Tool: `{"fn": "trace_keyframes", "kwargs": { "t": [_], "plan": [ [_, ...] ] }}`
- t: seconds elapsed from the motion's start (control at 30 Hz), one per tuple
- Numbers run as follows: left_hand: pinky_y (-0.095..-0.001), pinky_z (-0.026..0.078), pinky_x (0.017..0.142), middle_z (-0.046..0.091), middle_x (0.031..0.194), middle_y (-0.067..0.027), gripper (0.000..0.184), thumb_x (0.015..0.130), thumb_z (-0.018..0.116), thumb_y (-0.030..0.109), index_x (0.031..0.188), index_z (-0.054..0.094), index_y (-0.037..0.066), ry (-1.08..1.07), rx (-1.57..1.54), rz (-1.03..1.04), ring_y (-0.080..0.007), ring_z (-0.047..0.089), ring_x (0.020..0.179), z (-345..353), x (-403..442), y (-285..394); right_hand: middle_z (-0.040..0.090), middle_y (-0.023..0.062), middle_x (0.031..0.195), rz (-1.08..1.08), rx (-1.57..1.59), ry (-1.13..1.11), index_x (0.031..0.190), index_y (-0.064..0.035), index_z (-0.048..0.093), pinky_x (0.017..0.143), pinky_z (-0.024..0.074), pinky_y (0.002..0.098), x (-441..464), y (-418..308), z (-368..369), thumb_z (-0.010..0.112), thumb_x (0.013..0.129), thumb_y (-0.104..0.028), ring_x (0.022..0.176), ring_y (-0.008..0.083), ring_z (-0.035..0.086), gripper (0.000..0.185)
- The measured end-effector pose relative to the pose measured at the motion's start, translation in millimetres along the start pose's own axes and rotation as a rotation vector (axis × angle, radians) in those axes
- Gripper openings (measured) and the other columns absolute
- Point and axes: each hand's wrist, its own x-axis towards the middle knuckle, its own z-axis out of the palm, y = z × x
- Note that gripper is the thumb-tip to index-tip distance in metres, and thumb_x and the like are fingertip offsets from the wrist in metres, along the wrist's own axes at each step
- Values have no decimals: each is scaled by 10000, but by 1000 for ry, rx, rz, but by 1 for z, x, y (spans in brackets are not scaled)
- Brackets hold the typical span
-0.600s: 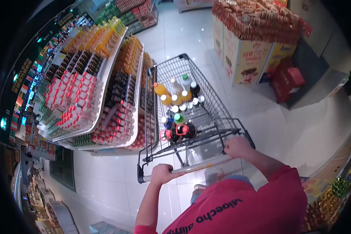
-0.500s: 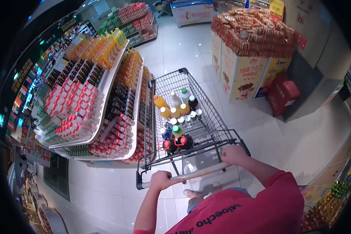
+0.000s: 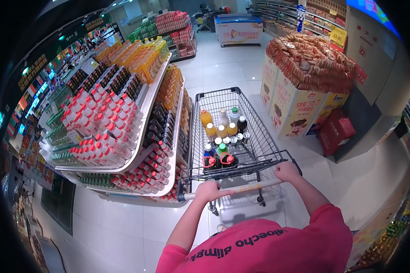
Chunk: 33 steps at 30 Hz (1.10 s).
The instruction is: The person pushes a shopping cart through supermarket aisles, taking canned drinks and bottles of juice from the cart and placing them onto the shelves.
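Fingers of the left hand and right hand wrap the pale handle of a grey wire shopping cart. Lengthwise, it points away from them over glossy white floor tiles, beside tiered bottle shelves.

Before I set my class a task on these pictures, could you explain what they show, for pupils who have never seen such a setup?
There is no robot here. One camera on a person's head looks forward and down, so we see their own arms. The left hand and right hand hold the handle of a shopping cart. Inside stand drinks, among them an orange bottle and two dark bottles with red caps. Left of the cart are shelves of bottles; to the right, a heap of wrapped packets.
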Motion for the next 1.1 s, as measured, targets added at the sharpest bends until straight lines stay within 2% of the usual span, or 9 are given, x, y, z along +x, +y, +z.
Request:
{"fn": "trace_keyframes", "kwargs": {
  "t": [0.17, 0.2, 0.43, 0.5, 0.57, 0.6, 0.73, 0.87, 1.1],
  "plan": [
    [-365, 500, 628, 618, 610, -147, 807, 595, 528, 828, 627, 677, 35, 98, -29, 45, -302, 632, 650, -17, 20, -35, 621, 107, 660, 46, 5, 9, 646, -102, 634, 615, 485, 403, 25, -27, 4, 575, 687, -286, 667, 305, 610, 198],
    [-375, 508, 672, 650, 692, -134, 813, 557, 538, 839, 647, 676, 44, 52, -30, 25, -303, 644, 710, -24, 25, -41, 621, 106, 660, 57, 8, 7, 646, -101, 633, 614, 484, 402, 29, -32, 5, 574, 687, -287, 666, 305, 610, 200],
    [-375, 505, 662, 649, 691, -127, 785, 544, 558, 834, 605, 665, 59, 104, -45, 52, -287, 644, 719, -55, 45, -78, 618, 109, 652, 14, 6, 0, 645, -99, 632, 597, 477, 406, 66, -63, 7, 567, 694, -286, 650, 310, 605, 204],
    [-370, 499, 646, 636, 635, -111, 732, 648, 517, 793, 539, 641, 80, 141, -261, -37, -282, 637, 683, -65, 51, -85, 616, 118, 647, -23, 29, 23, 653, -96, 635, 594, 476, 409, 76, -68, 8, 565, 697, -285, 646, 314, 605, 206],
    [-358, 494, 628, 613, 568, -93, 735, 709, 476, 771, 604, 672, 70, 189, -268, -81, -247, 639, 630, -67, 64, -97, 615, 123, 644, -22, 61, 26, 657, -92, 635, 595, 476, 411, 88, -74, 9, 564, 698, -284, 646, 315, 606, 209],
    [-369, 494, 650, 630, 618, -98, 715, 720, 465, 761, 539, 649, 94, 215, -249, -113, -270, 634, 666, -70, 70, -100, 615, 124, 644, -32, 62, 43, 659, -91, 635, 595, 476, 412, 94, -76, 10, 565, 704, -285, 645, 315, 607, 212],
    [-381, 510, 696, 646, 636, -76, 660, 730, 491, 723, 620, 677, 99, 223, -191, -176, -262, 653, 727, -84, 86, -111, 616, 122, 643, -67, 83, 41, 676, -88, 639, 596, 476, 411, 117, -87, 12, 567, 729, -287, 640, 311, 611, 219],
    [-394, 512, 729, 665, 759, -142, 613, 724, 538, 677, 728, 698, 86, 277, -127, -226, -306, 649, 772, -98, 97, -117, 621, 125, 665, -146, 136, -62, 691, -94, 639, 599, 481, 412, 139, -94, 0, 552, 752, -302, 652, 315, 612, 233],
    [-405, 509, 698, 655, 730, -129, 448, 733, 605, 548, 706, 681, 107, 351, -112, -295, -307, 639, 742, -108, 116, -131, 596, 102, 628, -267, 314, -218, 720, -69, 624, 559, 449, 380, 175, -98, -3, 591, 796, -293, 608, 283, 597, 239]
  ]
}}
